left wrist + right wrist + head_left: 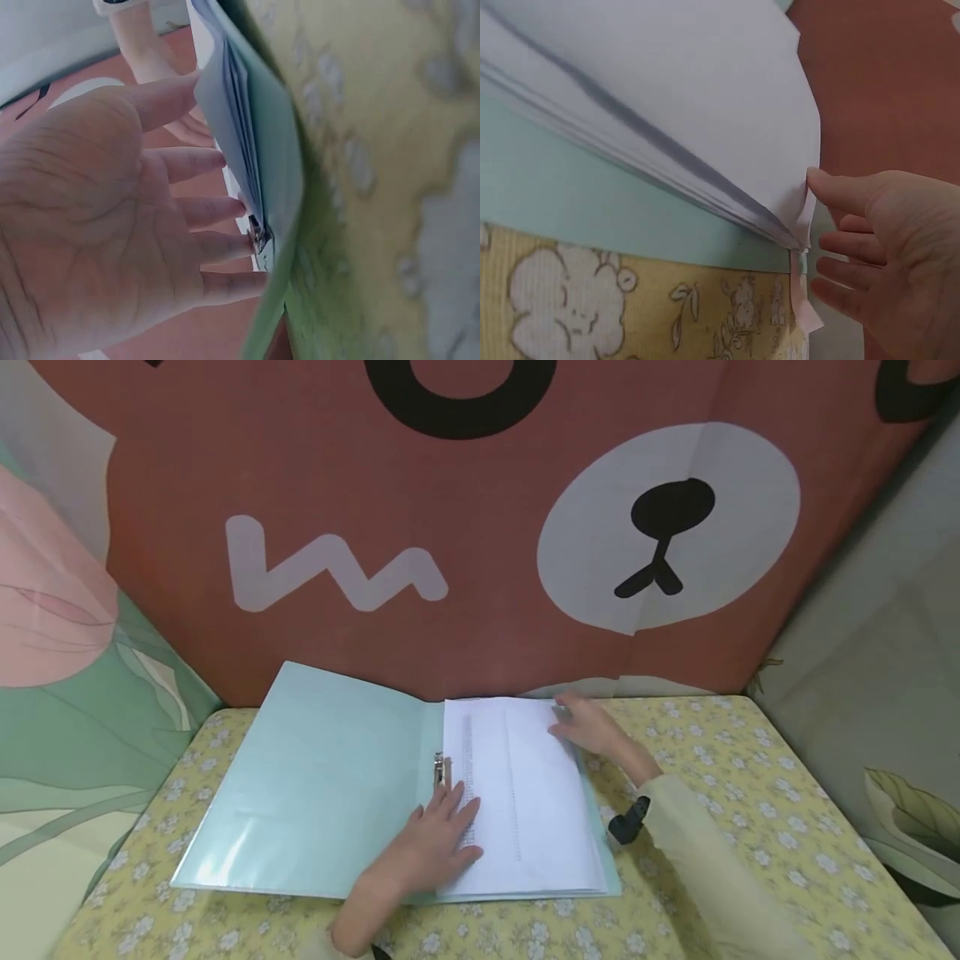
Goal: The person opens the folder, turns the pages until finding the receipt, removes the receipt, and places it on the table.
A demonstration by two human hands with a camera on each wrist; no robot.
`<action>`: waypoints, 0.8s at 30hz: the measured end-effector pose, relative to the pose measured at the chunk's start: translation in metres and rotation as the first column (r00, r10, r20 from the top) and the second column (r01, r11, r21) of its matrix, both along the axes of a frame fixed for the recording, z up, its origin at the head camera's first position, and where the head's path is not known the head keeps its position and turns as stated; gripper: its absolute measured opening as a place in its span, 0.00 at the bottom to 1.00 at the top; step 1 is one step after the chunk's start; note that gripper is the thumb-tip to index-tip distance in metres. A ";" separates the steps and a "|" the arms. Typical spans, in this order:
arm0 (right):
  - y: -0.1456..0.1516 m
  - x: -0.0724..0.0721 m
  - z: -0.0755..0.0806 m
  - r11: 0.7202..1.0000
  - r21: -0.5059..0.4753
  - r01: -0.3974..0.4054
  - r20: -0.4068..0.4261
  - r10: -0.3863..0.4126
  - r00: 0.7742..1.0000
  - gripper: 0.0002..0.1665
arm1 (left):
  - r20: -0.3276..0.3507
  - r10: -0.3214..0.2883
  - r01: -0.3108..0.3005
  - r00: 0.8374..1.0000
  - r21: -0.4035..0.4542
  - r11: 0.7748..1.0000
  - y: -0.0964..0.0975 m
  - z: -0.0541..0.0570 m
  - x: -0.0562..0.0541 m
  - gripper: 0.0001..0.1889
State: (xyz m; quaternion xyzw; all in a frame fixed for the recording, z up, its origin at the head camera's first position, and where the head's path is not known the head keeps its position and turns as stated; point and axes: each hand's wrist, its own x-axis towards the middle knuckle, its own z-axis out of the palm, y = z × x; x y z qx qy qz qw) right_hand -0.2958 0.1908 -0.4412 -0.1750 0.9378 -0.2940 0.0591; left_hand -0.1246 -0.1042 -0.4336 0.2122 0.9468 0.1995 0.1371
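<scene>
A pale green folder (337, 777) lies spread on the table, with a stack of white printed sheets (547, 802) on its right side. Beside the spine is a metal clip (438, 764). My left hand (431, 847) rests with spread fingers at the stack's left edge, just below the clip; the left wrist view shows its straight fingertips (225, 206) against the sheets. At the far right corner is my right hand (900, 247). Its thumb touches the edge of the raised, bent top sheet (705, 97), while the other fingers hang loosely curled, apart from the paper.
A yellow flowered cloth (720, 760) covers the table. Behind it stands a reddish-brown backdrop (480, 635) with a bear face. A small pinkish strip (802, 300) sticks out by the stack's corner. A dark device (630, 821) sits at my right wrist.
</scene>
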 end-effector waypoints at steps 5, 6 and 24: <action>-0.005 -0.005 -0.006 0.995 0.083 -0.047 -0.032 0.050 0.998 0.39 | -0.011 -0.005 0.005 1.000 -0.041 0.999 0.002 -0.003 0.002 0.35; -0.006 -0.005 -0.007 0.995 0.087 -0.050 -0.027 0.052 0.998 0.40 | -0.013 -0.005 0.004 1.000 -0.044 0.999 0.002 -0.003 0.002 0.35; -0.012 -0.003 -0.016 0.993 0.119 0.004 0.012 -0.005 1.000 0.43 | -0.009 -0.024 0.024 1.000 -0.053 0.998 0.000 0.001 0.001 0.32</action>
